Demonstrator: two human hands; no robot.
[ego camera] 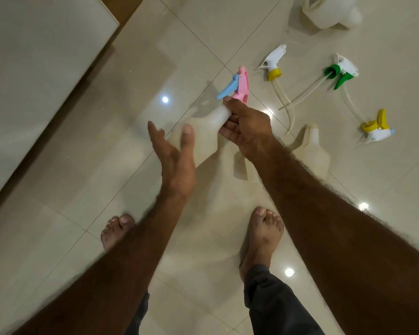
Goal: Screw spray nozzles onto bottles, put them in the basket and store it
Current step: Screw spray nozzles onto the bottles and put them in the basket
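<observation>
A translucent white bottle (pixel 205 134) is held above the floor with a pink nozzle with a blue trigger (pixel 237 87) at its neck. My right hand (pixel 248 129) grips the bottle's neck just below the nozzle. My left hand (pixel 173 151) is at the bottle's body, fingers spread, thumb lying on it. Another bare bottle (pixel 312 153) lies on the floor to the right. Three loose nozzles lie further right: a white one with a yellow collar (pixel 273 62), a white and green one (pixel 341 71), a yellow and white one (pixel 377 128).
A white basket or container (pixel 329 10) stands at the top right edge. A white panel with a wooden edge (pixel 34 68) fills the left side. My bare feet (pixel 261 235) stand on glossy beige tiles. Long dip tubes (pixel 300 95) trail from the loose nozzles.
</observation>
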